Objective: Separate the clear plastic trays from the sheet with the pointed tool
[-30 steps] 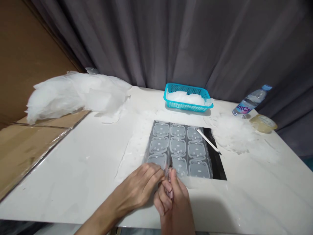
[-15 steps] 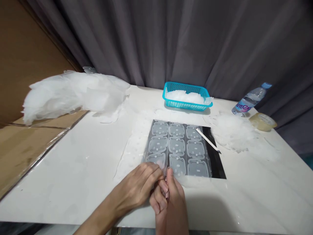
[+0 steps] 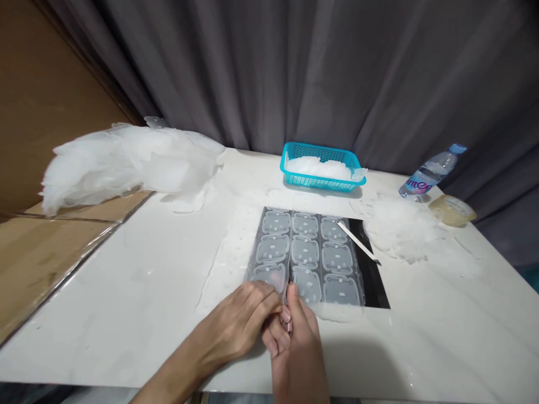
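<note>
A translucent plastic sheet [image 3: 305,252] with rounded-square shapes in rows lies over a black mat [image 3: 374,289]. My left hand [image 3: 248,311] is closed, its fingertips pinching the sheet's near edge below the left column. Right beside it, my right hand [image 3: 295,336] curls round a small pinkish tool [image 3: 289,327], thumb on top, close to the gap between the left and middle columns. Most of that tool is hidden by the fingers, so its kind is unclear. A thin white stick [image 3: 357,242] with a dark tip rests across the sheet's right side.
A blue basket [image 3: 324,182] with white pieces stands at the back. White translucent sheets are heaped [image 3: 126,160] at left, near cardboard [image 3: 50,252]. Scraps [image 3: 406,227], a water bottle [image 3: 433,171] and a tape roll [image 3: 452,210] are at right. A grey curtain [image 3: 261,73] hangs behind.
My right hand has shifted slightly up and away from me along the gap between columns. My left hand keeps its pinch at nearly the same spot.
</note>
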Motion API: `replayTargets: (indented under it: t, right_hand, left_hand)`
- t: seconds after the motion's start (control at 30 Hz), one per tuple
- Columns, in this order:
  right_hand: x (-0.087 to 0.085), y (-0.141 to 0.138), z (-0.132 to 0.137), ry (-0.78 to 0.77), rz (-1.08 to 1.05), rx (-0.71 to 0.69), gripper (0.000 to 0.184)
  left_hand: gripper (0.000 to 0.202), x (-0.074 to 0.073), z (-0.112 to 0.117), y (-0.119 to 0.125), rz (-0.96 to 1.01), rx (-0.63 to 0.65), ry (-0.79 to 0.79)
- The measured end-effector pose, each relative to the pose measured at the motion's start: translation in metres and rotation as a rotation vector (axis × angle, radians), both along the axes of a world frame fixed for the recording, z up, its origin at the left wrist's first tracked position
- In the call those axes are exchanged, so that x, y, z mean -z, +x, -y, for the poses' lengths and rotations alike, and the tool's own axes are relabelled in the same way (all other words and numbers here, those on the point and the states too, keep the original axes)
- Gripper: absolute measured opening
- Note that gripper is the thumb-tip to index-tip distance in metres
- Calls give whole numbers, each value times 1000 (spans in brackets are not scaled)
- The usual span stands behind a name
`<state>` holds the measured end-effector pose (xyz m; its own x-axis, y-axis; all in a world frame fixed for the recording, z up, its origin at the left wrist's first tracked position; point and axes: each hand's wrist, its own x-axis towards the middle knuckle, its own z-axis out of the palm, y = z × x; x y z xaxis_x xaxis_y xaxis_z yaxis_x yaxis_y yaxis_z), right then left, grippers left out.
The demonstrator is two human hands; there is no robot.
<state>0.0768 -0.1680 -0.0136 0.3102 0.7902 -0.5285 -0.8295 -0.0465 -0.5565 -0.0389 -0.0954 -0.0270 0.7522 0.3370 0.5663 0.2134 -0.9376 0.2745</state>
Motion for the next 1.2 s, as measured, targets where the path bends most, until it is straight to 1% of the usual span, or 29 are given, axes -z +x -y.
replayTargets:
  t: [0.13,0.27,0.4,0.5,0.6,0.77,0.9,1.03,1.2]
  right_hand:
    - [0,1,-4,-6,-6,23,52]
    - [3,2,-7,3,-16,51,46]
    - [6,3,-8,-57,-72,66,40]
    - [4,4,-11,-116,-108,60,45]
    - [-2,5,-14,-148,-121,52,50]
    - [-12,8,-17,-124,-147,50,56]
    - [-14,11,-20,-132,-126,80,59]
    - [-15,12,-26,-152,-144,86,66]
    - [-19,13,-31,-235,-184,102,65]
  left_hand:
    - [31,0,1,0,5,-5,16]
    - [33,1,1,-1,-24,-13,-26]
    - [32,2,0,-1,0,21,-58]
    - [32,4,-1,0,19,36,-73]
    - [32,3,-1,0,31,33,-79]
    - [33,-2,0,1,13,17,-52]
    - [31,-6,1,0,-12,27,-73]
    - [28,-8,0,-1,-15,39,-65]
    - [26,-10,1,0,-29,40,-96]
